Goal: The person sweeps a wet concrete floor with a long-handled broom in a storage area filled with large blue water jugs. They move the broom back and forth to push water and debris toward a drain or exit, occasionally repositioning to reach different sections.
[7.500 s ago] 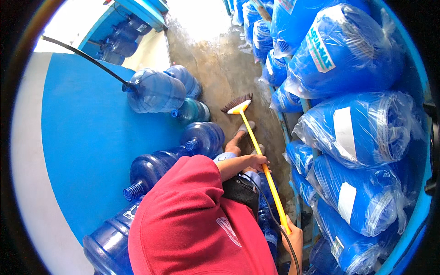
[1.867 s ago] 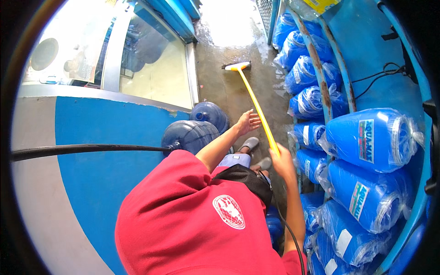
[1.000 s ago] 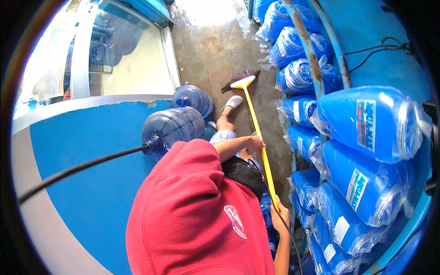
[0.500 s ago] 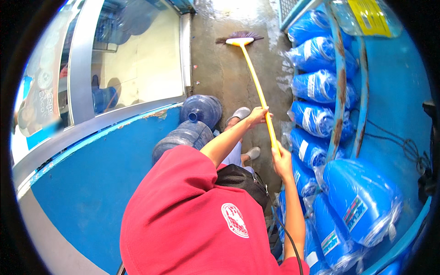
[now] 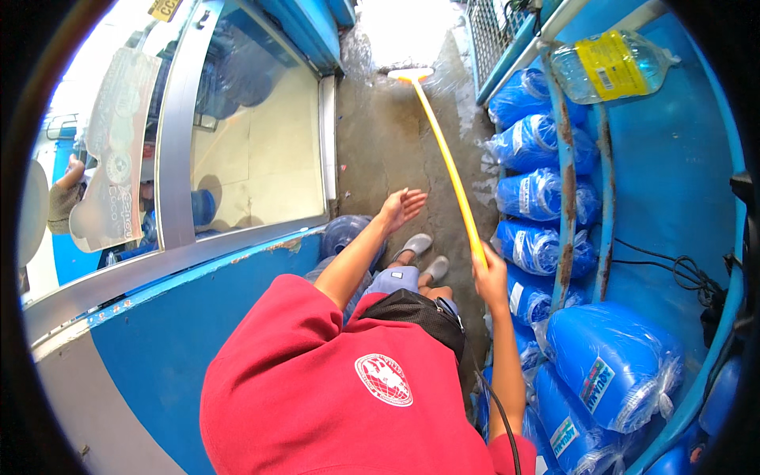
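A broom with a long yellow handle (image 5: 447, 158) stretches away from me over the wet concrete floor. Its head (image 5: 410, 74), with dark bristles, rests far ahead near a bright patch. My right hand (image 5: 489, 275) is wrapped round the near end of the handle. To the left of the handle, my left hand (image 5: 404, 208) is off it, fingers stretched out and nothing in them. Below the left hand show my grey shoes (image 5: 416, 243) on the floor.
Several plastic-wrapped blue containers (image 5: 529, 194) are stacked along the right behind rusty rails (image 5: 567, 182). A clear bottle with a yellow label (image 5: 609, 66) lies above them. Large water jugs (image 5: 346, 234) stand by the blue wall (image 5: 198, 317) at left, below a glass front (image 5: 257, 127).
My left hand has let go of the broom handle and moved left with its fingers opened. The broom head has gone farther forward. My right hand keeps its hold.
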The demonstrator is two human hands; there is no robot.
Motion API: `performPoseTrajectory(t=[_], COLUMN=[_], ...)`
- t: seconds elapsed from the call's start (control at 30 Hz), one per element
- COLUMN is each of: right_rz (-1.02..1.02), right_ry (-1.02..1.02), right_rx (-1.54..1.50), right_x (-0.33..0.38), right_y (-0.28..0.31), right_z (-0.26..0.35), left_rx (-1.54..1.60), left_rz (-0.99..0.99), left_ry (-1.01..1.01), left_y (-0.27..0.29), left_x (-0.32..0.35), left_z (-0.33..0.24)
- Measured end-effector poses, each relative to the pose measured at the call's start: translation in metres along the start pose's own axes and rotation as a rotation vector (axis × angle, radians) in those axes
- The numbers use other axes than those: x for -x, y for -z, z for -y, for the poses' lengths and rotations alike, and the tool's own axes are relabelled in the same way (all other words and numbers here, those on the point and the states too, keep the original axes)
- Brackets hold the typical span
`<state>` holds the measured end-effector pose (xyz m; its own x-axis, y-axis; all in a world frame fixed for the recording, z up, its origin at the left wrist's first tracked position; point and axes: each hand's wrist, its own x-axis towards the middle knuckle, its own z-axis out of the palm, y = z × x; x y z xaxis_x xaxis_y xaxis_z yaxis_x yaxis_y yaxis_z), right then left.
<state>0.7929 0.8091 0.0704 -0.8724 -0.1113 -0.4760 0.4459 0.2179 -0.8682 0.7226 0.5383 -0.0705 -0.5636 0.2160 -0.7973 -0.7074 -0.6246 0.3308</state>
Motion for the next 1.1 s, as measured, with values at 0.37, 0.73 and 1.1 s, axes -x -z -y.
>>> performPoseTrajectory(t=[0.37, 0.73, 1.1], right_rz=[0.073, 0.016, 0.062], right_ry=[-0.534, -0.504, -0.277], right_rx=[-0.122, -0.157, -0.162], right_x=[0.116, 0.069, -0.354], right_y=[0.016, -0.022, -0.122], right_z=[-0.114, -0.071, 0.086], left_rx=[-1.601, -1.295, -1.073], left_rz=[0.466, 0.326, 0.163], left_ry=[0.313, 0.345, -0.087], left_y=[0.011, 0.048, 0.079], left_x=[-0.062, -0.109, -0.119], left_z=[0.083, -0.022, -0.173])
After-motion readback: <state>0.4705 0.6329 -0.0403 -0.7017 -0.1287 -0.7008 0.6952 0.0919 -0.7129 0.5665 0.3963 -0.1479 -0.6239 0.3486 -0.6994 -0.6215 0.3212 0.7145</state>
